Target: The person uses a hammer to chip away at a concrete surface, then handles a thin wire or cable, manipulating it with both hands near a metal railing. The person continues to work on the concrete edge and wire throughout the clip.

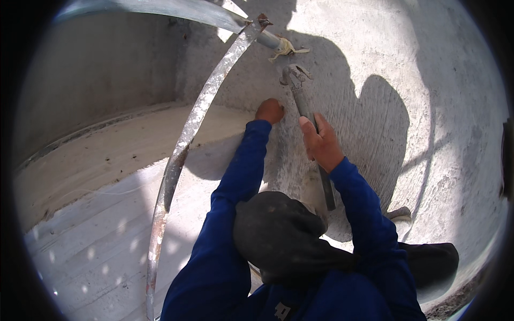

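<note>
My right hand (323,143) grips a hammer (301,101) around the middle of its dark handle. Its worn, greyish head points away from me, close to the rough concrete surface (369,64). To the left of the hammer, my left hand (270,111) is closed and rests against the same concrete, near the corner with the pale ledge. The left fingertips are turned away, so whatever they may hold is hidden. Both forearms are in blue sleeves, and a shadow falls over the concrete around my hands.
A paint-spattered, rusty metal pole (187,134) runs upward on my left and meets a thick grey pipe (209,14) at the top. Yellowish wrapping (285,48) clings to a pipe end beyond the hammer. A pale ledge (128,139) borders the concrete on the left.
</note>
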The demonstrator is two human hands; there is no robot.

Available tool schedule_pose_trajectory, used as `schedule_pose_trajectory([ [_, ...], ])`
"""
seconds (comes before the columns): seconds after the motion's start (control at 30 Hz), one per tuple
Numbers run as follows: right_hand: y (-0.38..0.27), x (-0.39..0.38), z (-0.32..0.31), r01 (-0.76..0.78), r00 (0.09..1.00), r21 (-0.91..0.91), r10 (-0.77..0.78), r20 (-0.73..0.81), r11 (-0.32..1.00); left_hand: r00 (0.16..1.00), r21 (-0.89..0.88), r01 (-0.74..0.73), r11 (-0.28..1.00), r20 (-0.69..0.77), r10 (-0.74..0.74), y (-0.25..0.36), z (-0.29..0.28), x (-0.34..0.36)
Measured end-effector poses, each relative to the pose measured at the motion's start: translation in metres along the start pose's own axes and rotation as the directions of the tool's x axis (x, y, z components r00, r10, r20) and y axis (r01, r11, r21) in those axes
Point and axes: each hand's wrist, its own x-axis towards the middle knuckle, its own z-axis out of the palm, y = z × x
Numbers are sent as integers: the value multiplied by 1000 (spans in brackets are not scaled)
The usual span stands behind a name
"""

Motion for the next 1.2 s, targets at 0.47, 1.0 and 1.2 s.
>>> schedule_pose_trajectory([
  [0.47, 37, -1, 19, 171, 964, -221, -209, -162, 960, 992, -111, 103, 988, -61, -110, -16, 11, 0],
  [1.0, 36, 7, 13, 129, 981, -106, -143, -132, 986, 992, -107, 129, 986, 10, -129, -2, 0, -7],
  [1.2, 67, 29, 5, 91, 988, -273, -120, -92, 958, 986, -18, 166, 986, -19, -166, 11, -15, -3],
])
